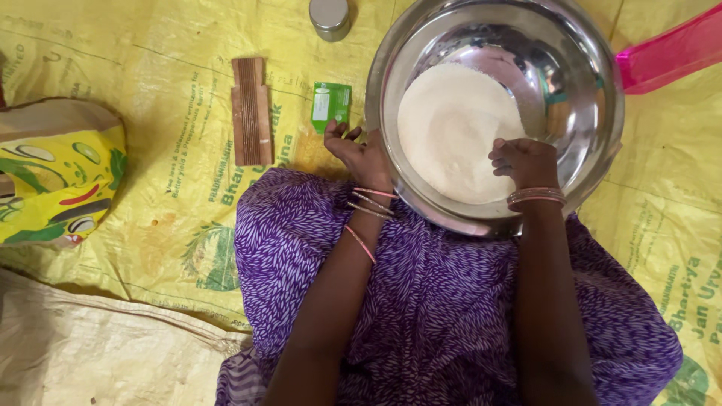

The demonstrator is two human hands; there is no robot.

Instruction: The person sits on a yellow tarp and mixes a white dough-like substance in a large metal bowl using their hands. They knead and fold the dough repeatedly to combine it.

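A large shiny steel bowl [602,90] rests against my lap and holds a mound of white flour [451,128]. My right hand [526,162] is inside the bowl at the near edge of the flour, fingers curled down into it. My left hand [359,154] presses against the bowl's outer left rim, fingers spread, holding nothing. Both wrists wear thin bangles. My purple patterned garment [444,301] covers my lap below the bowl.
A yellow printed woven sack [173,165] is spread over the floor. On it lie a ridged wooden board [250,111], a small green packet [331,105] and a steel lidded container [329,16]. A yellow patterned bag [56,180] sits left; pink plastic [669,53] lies top right.
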